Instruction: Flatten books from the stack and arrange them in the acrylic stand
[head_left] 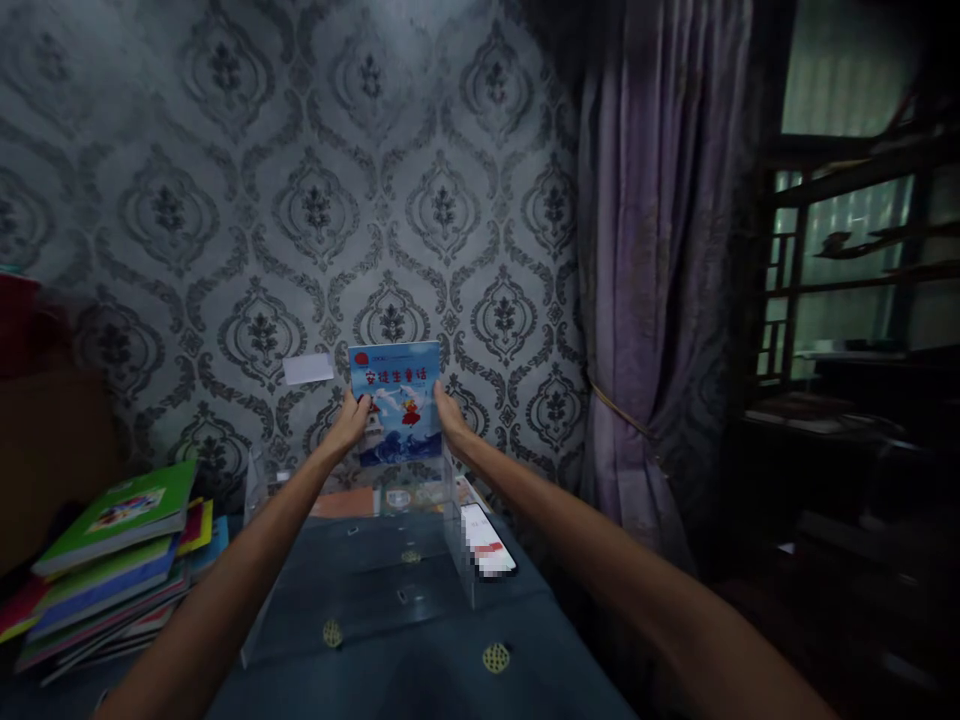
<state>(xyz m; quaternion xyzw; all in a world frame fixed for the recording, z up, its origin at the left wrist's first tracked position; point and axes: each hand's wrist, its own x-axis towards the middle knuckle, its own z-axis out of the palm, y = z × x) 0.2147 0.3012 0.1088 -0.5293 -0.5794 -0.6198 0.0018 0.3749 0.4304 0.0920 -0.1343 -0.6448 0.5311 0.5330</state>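
Observation:
A blue picture book (401,410) with red Chinese lettering on its cover is held upright in front of the wall. My left hand (352,420) grips its left edge, thumb on the cover. On the opposite edge, my right hand (448,412) is closed round the book. Below it stands a clear plastic holder (459,540) with see-through side panels on a dark blue tabletop (382,640). Some flat printed items, one of them orange (345,503), show through the back of the holder. A phone (486,540) with a lit screen lies beside the right panel.
A stack of books (112,560), green cover on top, stands left of my left arm. Behind it is a brown box (52,460). Patterned wallpaper (315,210) backs the table, with a tied purple curtain (652,250) to the right. A dark shelf (817,410) is farther right.

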